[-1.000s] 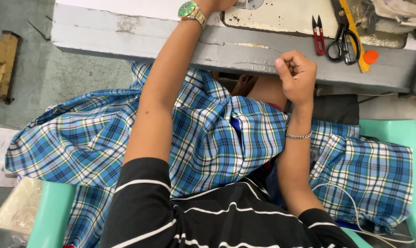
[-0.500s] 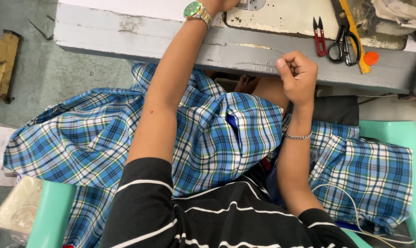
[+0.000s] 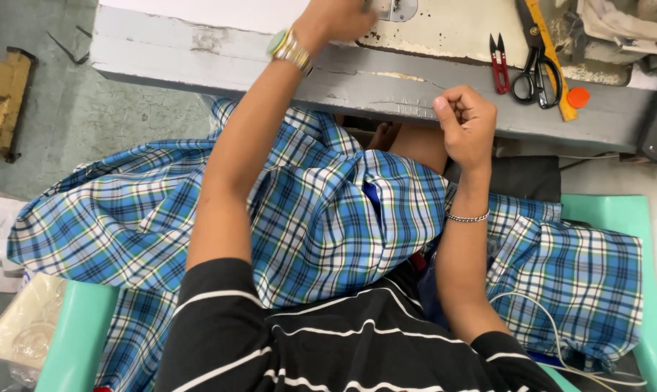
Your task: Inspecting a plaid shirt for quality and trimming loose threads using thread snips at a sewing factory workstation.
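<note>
While our left hand [image 3: 339,16] reaches across the bench [image 3: 270,62], grip hidden, our right hand [image 3: 468,125] hovers fisted at its edge, plaid cloth [image 3: 328,218] pooled in our lap within reach.

A sewing workshop: worn worktable [image 3: 386,80], scissors [image 3: 535,72], plaid fabric [image 3: 328,218].

Your left hand [image 3: 339,18] reaches up onto the counter [image 3: 386,80] beside a metal plate [image 3: 395,9]. Your right hand [image 3: 468,125] is curled into a fist at the counter's edge, above the blue plaid cloth [image 3: 328,218] on your lap. Red snips [image 3: 499,62] and black scissors [image 3: 535,72] lie further right.
</note>
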